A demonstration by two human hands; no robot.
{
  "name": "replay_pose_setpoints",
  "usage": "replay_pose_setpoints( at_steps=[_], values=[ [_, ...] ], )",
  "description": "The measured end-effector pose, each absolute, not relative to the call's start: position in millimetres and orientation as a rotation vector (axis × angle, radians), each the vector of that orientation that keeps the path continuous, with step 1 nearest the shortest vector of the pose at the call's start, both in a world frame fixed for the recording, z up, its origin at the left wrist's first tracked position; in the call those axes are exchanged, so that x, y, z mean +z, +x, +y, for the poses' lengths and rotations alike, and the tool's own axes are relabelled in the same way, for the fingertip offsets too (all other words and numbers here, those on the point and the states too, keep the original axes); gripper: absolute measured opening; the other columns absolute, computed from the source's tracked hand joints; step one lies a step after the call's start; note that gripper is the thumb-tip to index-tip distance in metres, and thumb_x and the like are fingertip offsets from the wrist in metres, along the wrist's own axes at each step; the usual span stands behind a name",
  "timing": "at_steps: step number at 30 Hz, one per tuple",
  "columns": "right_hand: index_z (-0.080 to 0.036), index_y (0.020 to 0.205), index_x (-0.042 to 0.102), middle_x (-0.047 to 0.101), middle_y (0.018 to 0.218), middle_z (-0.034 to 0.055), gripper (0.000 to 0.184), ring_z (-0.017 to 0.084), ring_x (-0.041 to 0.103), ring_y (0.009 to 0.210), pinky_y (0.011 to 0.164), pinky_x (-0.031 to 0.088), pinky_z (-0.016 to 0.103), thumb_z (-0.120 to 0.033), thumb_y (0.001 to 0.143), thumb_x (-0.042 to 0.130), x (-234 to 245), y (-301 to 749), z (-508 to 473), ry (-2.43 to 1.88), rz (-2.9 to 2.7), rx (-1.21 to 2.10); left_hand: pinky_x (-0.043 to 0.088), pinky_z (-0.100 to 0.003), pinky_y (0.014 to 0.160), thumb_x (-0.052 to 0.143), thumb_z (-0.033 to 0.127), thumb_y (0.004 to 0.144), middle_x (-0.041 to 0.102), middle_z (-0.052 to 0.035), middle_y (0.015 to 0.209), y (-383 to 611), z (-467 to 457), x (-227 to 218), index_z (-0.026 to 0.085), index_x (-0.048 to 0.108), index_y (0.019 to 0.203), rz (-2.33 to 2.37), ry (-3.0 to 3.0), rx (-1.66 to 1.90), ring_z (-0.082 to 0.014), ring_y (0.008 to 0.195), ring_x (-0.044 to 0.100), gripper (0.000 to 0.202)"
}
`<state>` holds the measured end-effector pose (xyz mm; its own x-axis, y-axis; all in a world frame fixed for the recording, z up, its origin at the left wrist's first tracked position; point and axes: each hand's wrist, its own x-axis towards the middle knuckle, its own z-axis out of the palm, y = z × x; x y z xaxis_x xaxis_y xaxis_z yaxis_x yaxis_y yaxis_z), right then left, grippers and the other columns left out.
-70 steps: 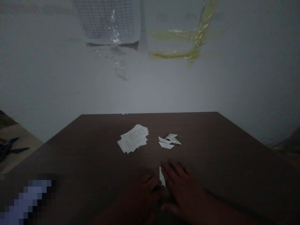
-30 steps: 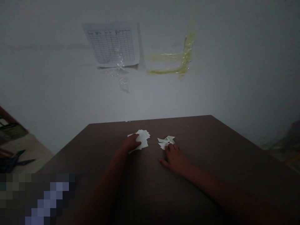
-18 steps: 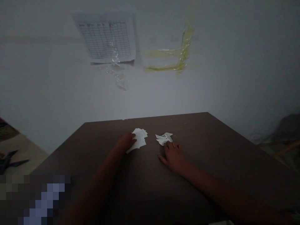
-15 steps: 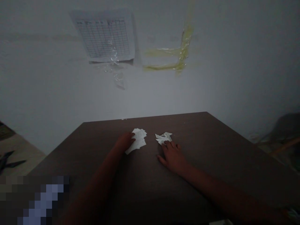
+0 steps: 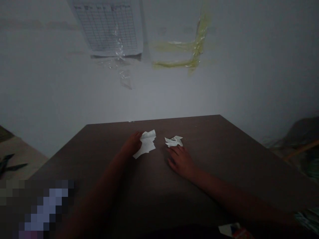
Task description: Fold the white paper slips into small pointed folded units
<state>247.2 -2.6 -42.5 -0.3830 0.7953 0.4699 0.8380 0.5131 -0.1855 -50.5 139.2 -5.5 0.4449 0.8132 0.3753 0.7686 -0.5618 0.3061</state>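
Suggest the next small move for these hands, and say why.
Probably the right hand should slide forward onto the small folded paper pieces, since its fingers lie just short of them on the dark table, while the left hand is occupied at the edge of the loose stack of paper slips.
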Motion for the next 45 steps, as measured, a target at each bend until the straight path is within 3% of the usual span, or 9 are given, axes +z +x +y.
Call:
replay_pose_setpoints(
  at_steps=[3, 6, 10, 14, 21, 25, 35, 40, 45],
  values=[
    [-0.023, 0.168, 0.056, 0.069, 0.156, 0.0185, 0.065, 0.037, 0.068, 0.138, 0.116, 0.059, 0.056, -0.017, 0.103, 0.063, -49.7, 251.2, 3.5, -1.285, -2.195, -0.130, 0.062, -0.052, 0.117, 0.069, 0.007, 0.103, 0.073, -0.0190, 0.148, -36.7, 122.3, 0.6, 0.017, 0.069, 0.153, 1.344, 2.670, 0.638, -0.0357, 0.135, 0.073, 0.051],
    [-0.029, 0.176, 0.045, 0.062, 0.164, 0.0180, 0.080, 0.038, 0.063, 0.143, 0.117, 0.058, 0.059, -0.011, 0.100, 0.063, -54.1, 257.6, 10.9, -1.239, -2.093, -0.231, 0.061, -0.048, 0.118, 0.066, 0.004, 0.099, 0.075, -0.0151, 0.146, -24.4, 95.3, 4.3, 0.021, 0.068, 0.157, 1.209, 2.754, 0.524, -0.0337, 0.134, 0.073, 0.061],
    [-0.025, 0.161, 0.063, 0.066, 0.160, 0.0194, 0.063, 0.042, 0.060, 0.140, 0.112, 0.055, 0.065, -0.009, 0.100, 0.065, -54.8, 267.1, 18.2, -1.118, -2.221, -0.426, 0.063, -0.043, 0.112, 0.068, 0.004, 0.094, 0.081, -0.0133, 0.133, -20.2, 62.4, 3.6, 0.018, 0.071, 0.153, 1.053, 2.843, 0.373, -0.0316, 0.126, 0.077, 0.060],
    [-0.024, 0.138, 0.077, 0.079, 0.136, 0.0134, 0.040, 0.038, 0.063, 0.131, 0.111, 0.052, 0.059, -0.015, 0.100, 0.073, -51.4, 268.5, 16.3, -0.980, -2.314, -0.387, 0.063, -0.042, 0.111, 0.066, 0.003, 0.097, 0.080, -0.0138, 0.134, -27.7, 45.8, -1.1, 0.015, 0.068, 0.155, 1.005, 2.890, 0.315, -0.0314, 0.126, 0.076, 0.060],
    [-0.023, 0.118, 0.080, 0.081, 0.123, 0.0121, 0.017, 0.035, 0.064, 0.121, 0.102, 0.049, 0.053, -0.018, 0.104, 0.072, -44.9, 263.8, 7.0, -0.918, -2.362, -0.306, 0.049, -0.063, 0.123, 0.070, 0.016, 0.102, 0.069, -0.0201, 0.158, -29.9, 38.2, -14.1, 0.018, 0.064, 0.160, 0.974, 2.964, 0.342, -0.0409, 0.148, 0.063, 0.059],
    [-0.023, 0.116, 0.079, 0.081, 0.124, 0.0128, 0.016, 0.035, 0.063, 0.120, 0.101, 0.049, 0.052, -0.019, 0.103, 0.073, -47.1, 262.1, 2.0, -0.925, -2.380, -0.297, 0.052, -0.061, 0.121, 0.075, 0.027, 0.103, 0.069, -0.0206, 0.159, -24.7, 36.2, -21.3, 0.019, 0.067, 0.159, 0.920, 2.999, 0.370, -0.0413, 0.148, 0.063, 0.057],
    [-0.025, 0.112, 0.081, 0.082, 0.117, 0.0094, 0.012, 0.032, 0.066, 0.116, 0.102, 0.049, 0.050, -0.019, 0.103, 0.074, -53.9, 257.1, -3.5, -0.835, -2.495, -0.185, 0.061, -0.041, 0.106, 0.067, 0.014, 0.105, 0.083, -0.0122, 0.127, -25.1, 50.4, -32.1, 0.019, 0.083, 0.123, 0.730, 3.027, 0.367, -0.0283, 0.118, 0.078, 0.025],
    [-0.023, 0.113, 0.081, 0.082, 0.114, 0.0093, 0.015, 0.031, 0.066, 0.115, 0.102, 0.049, 0.048, -0.022, 0.108, 0.067, -50.6, 261.4, -4.0, -0.834, -2.519, -0.103, 0.060, -0.041, 0.106, 0.068, 0.017, 0.106, 0.083, -0.0112, 0.122, -26.9, 51.3, -29.2, 0.022, 0.085, 0.119, 0.634, 2.982, 0.417, -0.0277, 0.117, 0.077, 0.022],
    [-0.023, 0.111, 0.080, 0.081, 0.115, 0.0101, 0.021, 0.031, 0.066, 0.117, 0.102, 0.050, 0.048, -0.013, 0.099, 0.065, -50.3, 268.5, 1.9, -0.880, -2.482, -0.042, 0.060, -0.045, 0.109, 0.072, 0.025, 0.103, 0.082, -0.0123, 0.124, -30.0, 51.2, -29.3, 0.022, 0.086, 0.120, 0.622, 2.914, 0.452, -0.0300, 0.118, 0.077, 0.022]
  ],
)
